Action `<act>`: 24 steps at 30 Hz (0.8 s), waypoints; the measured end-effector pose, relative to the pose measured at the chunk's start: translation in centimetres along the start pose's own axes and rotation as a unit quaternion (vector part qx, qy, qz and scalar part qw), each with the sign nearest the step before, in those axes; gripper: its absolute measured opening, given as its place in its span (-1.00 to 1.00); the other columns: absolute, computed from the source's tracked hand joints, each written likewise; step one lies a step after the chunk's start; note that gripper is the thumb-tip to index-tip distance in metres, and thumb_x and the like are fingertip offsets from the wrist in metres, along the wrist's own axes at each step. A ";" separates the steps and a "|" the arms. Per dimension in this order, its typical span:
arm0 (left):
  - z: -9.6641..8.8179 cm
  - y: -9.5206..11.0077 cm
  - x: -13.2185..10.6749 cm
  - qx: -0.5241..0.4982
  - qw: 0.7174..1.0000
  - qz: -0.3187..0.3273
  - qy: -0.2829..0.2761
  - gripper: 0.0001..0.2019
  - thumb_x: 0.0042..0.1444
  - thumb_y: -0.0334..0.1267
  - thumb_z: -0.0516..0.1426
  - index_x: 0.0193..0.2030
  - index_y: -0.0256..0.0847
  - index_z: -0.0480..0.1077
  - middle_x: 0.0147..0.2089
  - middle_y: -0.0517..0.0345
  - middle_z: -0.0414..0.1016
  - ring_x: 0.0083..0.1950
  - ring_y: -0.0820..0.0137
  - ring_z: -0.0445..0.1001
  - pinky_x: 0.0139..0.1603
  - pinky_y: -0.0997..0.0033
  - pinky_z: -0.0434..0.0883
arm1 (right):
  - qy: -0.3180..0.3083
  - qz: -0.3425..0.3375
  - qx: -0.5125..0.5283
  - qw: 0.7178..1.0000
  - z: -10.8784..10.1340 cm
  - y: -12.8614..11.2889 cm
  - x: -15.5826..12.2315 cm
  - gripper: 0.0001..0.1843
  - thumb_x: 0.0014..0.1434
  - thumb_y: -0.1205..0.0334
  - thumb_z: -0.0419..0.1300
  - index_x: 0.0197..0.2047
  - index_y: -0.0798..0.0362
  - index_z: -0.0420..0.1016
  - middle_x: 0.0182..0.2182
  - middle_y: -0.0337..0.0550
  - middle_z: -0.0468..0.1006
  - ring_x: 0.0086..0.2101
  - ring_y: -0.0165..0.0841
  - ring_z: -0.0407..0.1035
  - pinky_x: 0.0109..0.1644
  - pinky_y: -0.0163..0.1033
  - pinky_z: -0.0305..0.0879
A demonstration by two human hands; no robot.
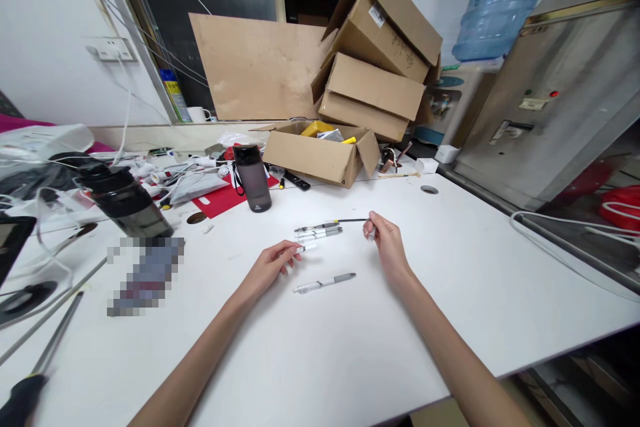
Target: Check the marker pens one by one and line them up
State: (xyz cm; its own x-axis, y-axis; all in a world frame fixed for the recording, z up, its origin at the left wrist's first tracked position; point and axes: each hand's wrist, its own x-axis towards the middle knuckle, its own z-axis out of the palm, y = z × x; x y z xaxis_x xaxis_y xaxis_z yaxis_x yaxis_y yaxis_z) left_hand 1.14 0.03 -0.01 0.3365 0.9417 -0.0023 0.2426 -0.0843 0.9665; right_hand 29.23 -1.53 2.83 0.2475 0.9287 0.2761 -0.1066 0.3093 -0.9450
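Observation:
My left hand [276,260] pinches a short whitish, see-through pen barrel [309,247] just above the white table [370,340]. My right hand [386,240] is closed on a thin dark pen refill [353,220], which points left and shows a yellowish bit at its far end. A small grey piece [372,233] also shows under the right fingers; its kind is unclear. Between the hands, a couple of clear pens with grey grips [320,233] lie close together. Nearer to me, one more clear pen with a grey grip [324,283] lies by itself.
A dark bottle [253,180] and an open carton [310,155] stand behind the pens. At left are a larger bottle [125,203], a blurred-out patch [150,277], cables and a screwdriver [55,337]. A metal cabinet [565,100] borders the right side.

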 end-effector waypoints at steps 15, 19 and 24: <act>0.0 -0.2 0.1 -0.001 1.000 0.006 -0.003 -0.59 0.24 0.09 0.13 -0.03 -0.20 0.52 -0.19 0.00 0.57 -0.24 0.33 0.43 -0.34 0.46 0.32 | -0.051 -0.013 -0.034 0.998 0.5 -0.5 -0.2 -0.67 0.20 -0.08 0.23 -0.38 0.01 0.50 -0.36 -0.16 0.49 -0.39 -0.34 0.31 -0.31 -0.25 0.27; -0.1 -0.2 0.2 -0.001 1.000 0.004 -0.001 -0.58 0.22 0.10 0.14 -0.04 -0.22 0.52 -0.19 -0.01 0.57 -0.24 0.32 0.44 -0.36 0.46 0.32 | -0.046 -0.019 -0.049 0.998 0.4 -0.2 -0.1 -0.69 0.18 -0.09 0.25 -0.33 0.00 0.54 -0.38 -0.17 0.50 -0.40 -0.33 0.32 -0.31 -0.23 0.28; -0.1 -0.2 0.2 0.000 1.000 0.004 -0.002 -0.59 0.23 0.08 0.13 -0.04 -0.22 0.52 -0.19 -0.01 0.56 -0.24 0.33 0.43 -0.33 0.45 0.32 | -0.042 -0.023 -0.058 0.997 0.3 0.1 0.0 -0.73 0.16 -0.04 0.28 -0.26 -0.02 0.57 -0.41 -0.21 0.49 -0.41 -0.35 0.31 -0.29 -0.24 0.28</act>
State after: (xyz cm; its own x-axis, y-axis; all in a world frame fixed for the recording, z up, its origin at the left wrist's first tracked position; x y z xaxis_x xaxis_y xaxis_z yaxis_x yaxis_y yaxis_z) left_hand 1.10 0.23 -0.19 0.3412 0.9400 0.0039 0.2405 -0.0913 0.9663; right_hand 28.99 -1.42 2.81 0.1684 0.9293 0.3288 0.0160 0.3309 -0.9435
